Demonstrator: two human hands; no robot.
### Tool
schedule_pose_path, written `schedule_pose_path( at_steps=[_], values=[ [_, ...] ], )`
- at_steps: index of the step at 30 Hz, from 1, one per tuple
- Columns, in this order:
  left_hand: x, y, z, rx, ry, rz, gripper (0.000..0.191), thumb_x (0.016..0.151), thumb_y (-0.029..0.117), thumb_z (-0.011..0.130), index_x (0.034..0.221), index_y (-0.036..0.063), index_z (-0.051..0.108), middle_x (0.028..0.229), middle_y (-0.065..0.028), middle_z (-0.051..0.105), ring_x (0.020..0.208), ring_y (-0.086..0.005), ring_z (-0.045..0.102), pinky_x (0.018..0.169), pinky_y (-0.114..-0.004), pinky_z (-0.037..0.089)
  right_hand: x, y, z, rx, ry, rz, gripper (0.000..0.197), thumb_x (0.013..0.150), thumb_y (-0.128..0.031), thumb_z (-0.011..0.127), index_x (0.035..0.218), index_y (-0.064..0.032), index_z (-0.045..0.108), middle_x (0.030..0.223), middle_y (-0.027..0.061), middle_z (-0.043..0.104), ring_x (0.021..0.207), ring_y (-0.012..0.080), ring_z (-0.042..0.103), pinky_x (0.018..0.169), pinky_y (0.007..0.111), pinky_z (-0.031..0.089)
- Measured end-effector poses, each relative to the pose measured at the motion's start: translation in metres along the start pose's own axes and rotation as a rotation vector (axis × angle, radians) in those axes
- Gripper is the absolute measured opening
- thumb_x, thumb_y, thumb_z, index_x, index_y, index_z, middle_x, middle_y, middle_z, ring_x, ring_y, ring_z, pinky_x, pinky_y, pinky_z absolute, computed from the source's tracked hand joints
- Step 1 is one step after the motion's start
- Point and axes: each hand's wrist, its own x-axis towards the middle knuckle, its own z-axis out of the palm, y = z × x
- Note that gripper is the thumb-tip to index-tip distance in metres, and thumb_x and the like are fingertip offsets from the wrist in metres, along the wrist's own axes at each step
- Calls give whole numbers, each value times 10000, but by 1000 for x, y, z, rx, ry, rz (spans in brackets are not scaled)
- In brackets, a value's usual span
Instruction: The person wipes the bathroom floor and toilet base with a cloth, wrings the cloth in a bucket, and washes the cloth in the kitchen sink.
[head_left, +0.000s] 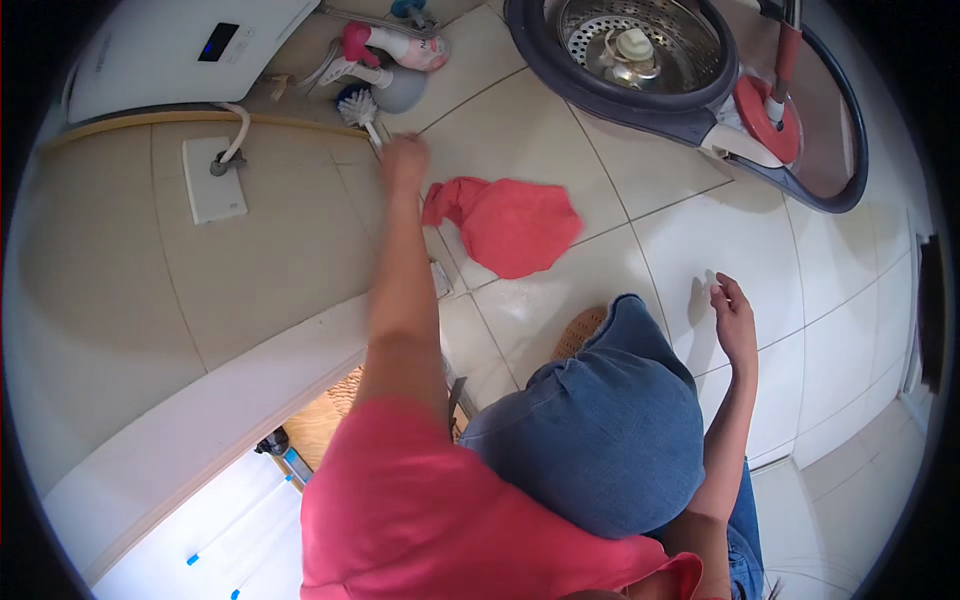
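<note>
My left hand (406, 159), slightly blurred, is closed around the handle end of a white scrub brush (358, 109). The brush head points away from me, beside the corner of the tiled wall. Just right of that hand, a crumpled red cloth (517, 225) lies on the floor tiles. Low on the right, my right hand (734, 319) hangs beside my bent knee, its fingers loosely curled and apart, with nothing in it. Beyond the brush are a grey spray bottle (399, 88) with a white trigger and a white bottle (420, 51) with a pink trigger.
A mop bucket (600, 105) with a perforated metal spin basket stands at the upper right. A red mop head (766, 120) rests in its other compartment. A white appliance (187, 52) with a small display is at the upper left, above a wall outlet plate (214, 181).
</note>
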Motion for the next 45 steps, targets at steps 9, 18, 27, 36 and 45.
schedule_pose_path(
  at_steps=[9, 18, 27, 36, 45],
  values=[
    [62, -14, 15, 67, 332, -215, 260, 793, 211, 563, 890, -23, 623, 884, -207, 652, 876, -355, 639, 748, -432, 513, -10, 10, 4, -120, 22, 66, 389, 918, -266, 487, 1214, -16, 513, 1021, 198, 618, 962, 266, 601, 825, 334, 459],
    [145, -53, -5, -14, 608, -181, 301, 767, 246, 616, 784, -55, 627, 871, -213, 649, 785, -366, 641, 690, -446, 501, -10, 3, 15, -149, -18, 47, 389, 915, -248, 490, 1209, 6, 513, 1064, 224, 609, 976, 296, 607, 831, 356, 469],
    [209, -70, -23, -822, 177, -439, 297, 799, 209, 575, 959, -38, 617, 1004, -180, 611, 942, -285, 602, 695, -410, 503, -11, -5, 19, -123, -26, 4, 377, 911, -226, 494, 1201, 14, 517, 1052, 220, 613, 956, 291, 615, 817, 346, 478],
    [13, 40, 57, -503, 835, 277, 431, 708, 108, 600, 1100, -52, 524, 1012, -239, 563, 930, -394, 527, 837, -470, 399, -2, -9, 27, -152, -16, 20, 365, 906, -218, 507, 1196, 3, 524, 1046, 214, 617, 948, 291, 617, 812, 347, 479],
    [-135, 27, 99, 198, 482, 168, 558, 782, 282, 577, 1298, 127, 431, 1209, -240, 411, 1127, -441, 362, 934, -565, 276, 3, -23, 19, -133, 6, -73, 365, 903, -232, 514, 1173, 13, 532, 998, 231, 624, 912, 309, 630, 789, 356, 488]
  ],
)
